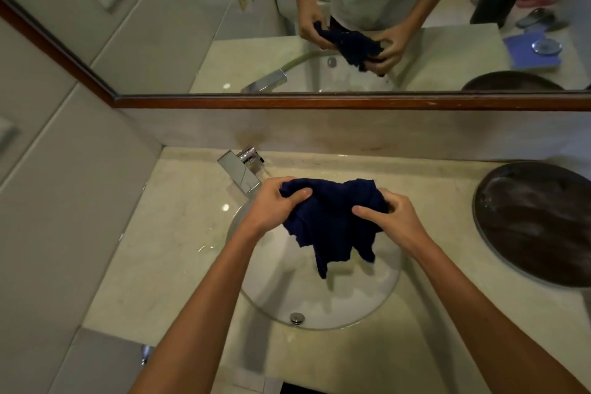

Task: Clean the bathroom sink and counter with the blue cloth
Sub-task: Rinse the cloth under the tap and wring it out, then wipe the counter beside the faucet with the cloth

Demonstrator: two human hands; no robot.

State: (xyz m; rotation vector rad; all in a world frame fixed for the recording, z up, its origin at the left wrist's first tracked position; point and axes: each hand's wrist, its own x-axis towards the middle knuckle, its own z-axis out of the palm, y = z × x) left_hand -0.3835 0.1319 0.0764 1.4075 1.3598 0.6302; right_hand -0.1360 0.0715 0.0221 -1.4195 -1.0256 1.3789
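A dark blue cloth [332,217] hangs bunched above the round white sink [281,294], its loose ends dangling toward the basin. My left hand [275,205] grips the cloth's left side, thumb on top. My right hand [390,214] grips its right side, fingers curled into the fabric. The beige marble counter [172,243] surrounds the sink. A chrome drain plug [297,318] sits at the basin's near side.
A chrome faucet [241,171] stands at the sink's back left. A dark round tray [537,221] lies on the counter at the right. A wood-framed mirror [319,25] fills the wall behind. A tiled wall [64,185] closes off the left.
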